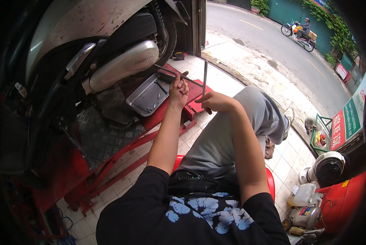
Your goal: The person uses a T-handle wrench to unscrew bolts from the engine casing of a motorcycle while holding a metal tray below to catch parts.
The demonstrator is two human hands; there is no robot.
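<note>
A long T-handle wrench (195, 82) reaches from the lower rear edge of a scooter's silver engine-side cover (125, 65) toward me. Its tip meets the cover's edge, but I cannot make out what it sits on. My left hand (179, 90) is closed about the shaft, partway along it. At the near end, my right hand (215, 102) has its fingers curled on the lower arm of the crossbar, and the upper arm sticks up free. Below the cover, a metal tray (139, 100) with several bolts and a dark tool in it rests on the red lift stand (150, 122).
Between my knees and the scooter runs the stand's red frame. A red stool (270, 183) is under me. To the right are a white jug (303, 195), a metal canister (307, 216) and a red tank (346, 202). A motorbike rider (303, 28) is on the street.
</note>
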